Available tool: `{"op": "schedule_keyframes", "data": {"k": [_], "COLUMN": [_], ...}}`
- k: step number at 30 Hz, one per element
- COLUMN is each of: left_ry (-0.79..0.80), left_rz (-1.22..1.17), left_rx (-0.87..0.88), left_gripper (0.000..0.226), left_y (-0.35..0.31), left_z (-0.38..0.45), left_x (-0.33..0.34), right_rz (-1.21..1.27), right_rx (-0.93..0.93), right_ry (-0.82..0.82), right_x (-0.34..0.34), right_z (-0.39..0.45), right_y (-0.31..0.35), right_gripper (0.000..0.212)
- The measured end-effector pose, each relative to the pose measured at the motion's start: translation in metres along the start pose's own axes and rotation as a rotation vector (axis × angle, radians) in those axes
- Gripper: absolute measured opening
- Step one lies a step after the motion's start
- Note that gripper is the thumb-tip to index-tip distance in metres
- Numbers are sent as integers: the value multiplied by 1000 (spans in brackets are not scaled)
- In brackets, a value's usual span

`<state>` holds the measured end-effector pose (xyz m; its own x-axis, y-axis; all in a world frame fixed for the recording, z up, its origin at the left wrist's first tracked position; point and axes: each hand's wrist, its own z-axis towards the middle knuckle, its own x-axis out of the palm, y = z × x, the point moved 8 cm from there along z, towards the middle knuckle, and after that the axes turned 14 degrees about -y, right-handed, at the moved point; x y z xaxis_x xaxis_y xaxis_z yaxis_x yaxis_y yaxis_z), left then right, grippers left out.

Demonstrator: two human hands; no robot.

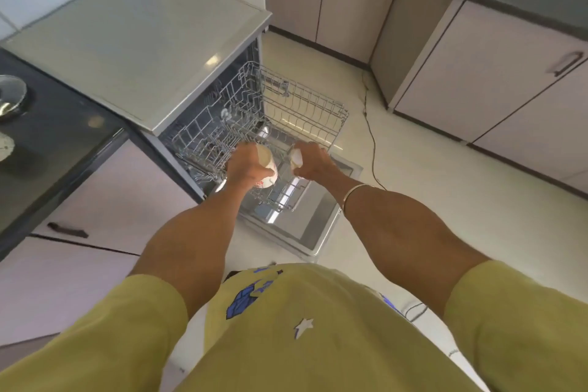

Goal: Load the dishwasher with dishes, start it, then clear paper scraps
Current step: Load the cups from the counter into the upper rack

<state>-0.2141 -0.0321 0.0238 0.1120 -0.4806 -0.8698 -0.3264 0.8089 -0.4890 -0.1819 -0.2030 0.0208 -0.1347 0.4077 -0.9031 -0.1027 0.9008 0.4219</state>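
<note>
Loading is under way and, by the look of it, at an early stage. The dishwasher (159, 51) stands with its door (318, 219) dropped flat to the floor and its upper rack (286, 105) pulled out over the door. Most of that rack's wire bays look bare; one small pale item sits deep inside it, too blurred to name.

The left hand (243, 169) holds a cream cup with a red flower print (266, 169) over the rack's near edge, its grip curled round the cup's side. The right hand (313, 162), just beside it over the same near edge, has its grip pinched on a small white piece (296, 158), perhaps another cup.

Neither item is seated in the rack yet. Pushing the rack in, shutting the door, starting the wash and clearing paper scraps all remain; no scraps are in view. A dark bench (57, 149) left of the dishwasher carries a steel vessel (11, 95).
</note>
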Motion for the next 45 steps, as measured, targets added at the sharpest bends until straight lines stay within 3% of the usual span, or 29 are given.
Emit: {"op": "schedule_keyframes", "data": {"k": [8, 20, 29, 36, 45], "left_ry": [21, -21, -195, -336, -401], "left_rz": [-12, 0, 33, -7, 10], "left_rx": [58, -143, -474, -622, -693], "left_gripper": [94, 93, 93, 96, 94], "left_y": [-16, -13, -9, -26, -38], "left_z": [28, 63, 59, 24, -28], "left_x": [12, 24, 28, 30, 32], "right_rz": [28, 21, -40, -83, -54], "right_rx": [69, -44, -412, -643, -771], "right_ry": [-11, 91, 285, 334, 379], "right_x": [-11, 4, 6, -4, -9], "right_z": [20, 85, 139, 154, 136], "right_y": [-26, -34, -36, -33, -17], "right_gripper": [65, 61, 64, 61, 61]}}
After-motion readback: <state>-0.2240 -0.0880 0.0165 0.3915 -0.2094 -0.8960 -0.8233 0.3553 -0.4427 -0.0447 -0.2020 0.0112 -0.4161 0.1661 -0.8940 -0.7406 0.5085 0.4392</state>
